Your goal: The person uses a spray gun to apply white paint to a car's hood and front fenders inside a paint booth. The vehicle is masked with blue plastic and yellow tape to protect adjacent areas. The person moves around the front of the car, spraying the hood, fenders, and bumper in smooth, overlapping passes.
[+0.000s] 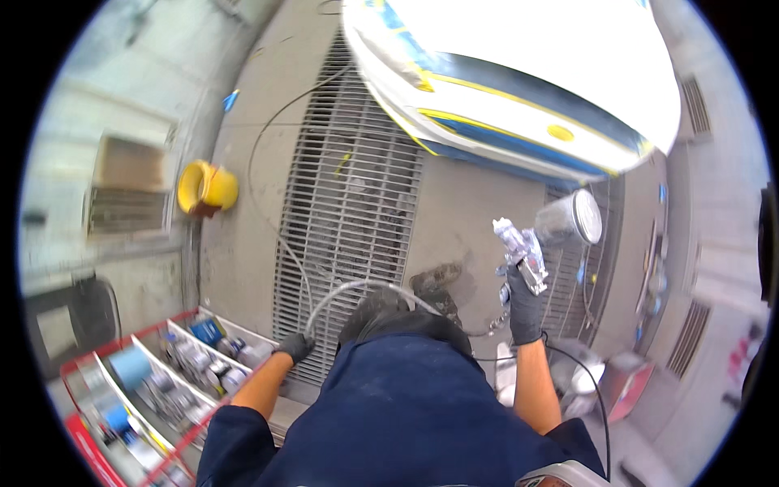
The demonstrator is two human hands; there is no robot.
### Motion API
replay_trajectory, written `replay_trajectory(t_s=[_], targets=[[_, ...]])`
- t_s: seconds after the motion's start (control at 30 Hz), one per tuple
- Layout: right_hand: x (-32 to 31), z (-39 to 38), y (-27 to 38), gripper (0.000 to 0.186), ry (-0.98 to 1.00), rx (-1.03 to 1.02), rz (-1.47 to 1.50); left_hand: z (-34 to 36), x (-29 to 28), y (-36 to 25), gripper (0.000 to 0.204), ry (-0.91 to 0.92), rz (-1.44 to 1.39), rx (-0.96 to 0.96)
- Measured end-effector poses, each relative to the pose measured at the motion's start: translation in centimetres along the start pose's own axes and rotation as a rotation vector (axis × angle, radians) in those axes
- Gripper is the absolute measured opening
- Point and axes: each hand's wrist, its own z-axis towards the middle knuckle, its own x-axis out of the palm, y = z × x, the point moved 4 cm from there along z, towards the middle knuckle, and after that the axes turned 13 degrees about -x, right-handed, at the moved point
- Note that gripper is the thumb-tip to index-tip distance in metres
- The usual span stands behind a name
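Holding a bent gray hose (361,285) in the left grip (295,347), over a slotted metal grate (349,162). In the right grip (526,312), holding a crinkly, silvery spray gun (532,274) with a round, cloudy cup (560,221), near a curved white car part (535,40).

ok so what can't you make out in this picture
All in the head view:
Spray gun: handle hidden by the right hand
Hose: short stretch covered by the left hand
White bodywork: far side cut off by the top edge
Small bottles: labels too small and blurred
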Motion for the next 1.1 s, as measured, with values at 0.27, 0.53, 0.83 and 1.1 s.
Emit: replay_trajectory(t_s=[0.27, 0.53, 0.83, 1.1], targets=[[8.5, -14.2, -4.4, 0.035, 0.244, 0.039, -0.098, -12.0, 39.2, 7.5, 0.044, 0.422, -0.756, 0.059], [7.6, -19.3, -0.9, 0.018, 0.409, -0.037, -0.138, -20.1, 37.1, 5.3, 0.044, 0.361, -0.567, 0.271], [-0.7, -17.1, 0.0, 0.014, 0.333, 0.002, -0.098, -20.5, 27.8, 3.0, 0.042, -0.156, -1.058, -0.238], [-5.3, -8.4, -3.2, 0.014, 0.402, 0.022, -0.035, -34.4, 13.8, -6.4, 0.028, -0.142, -1.193, -0.246]])
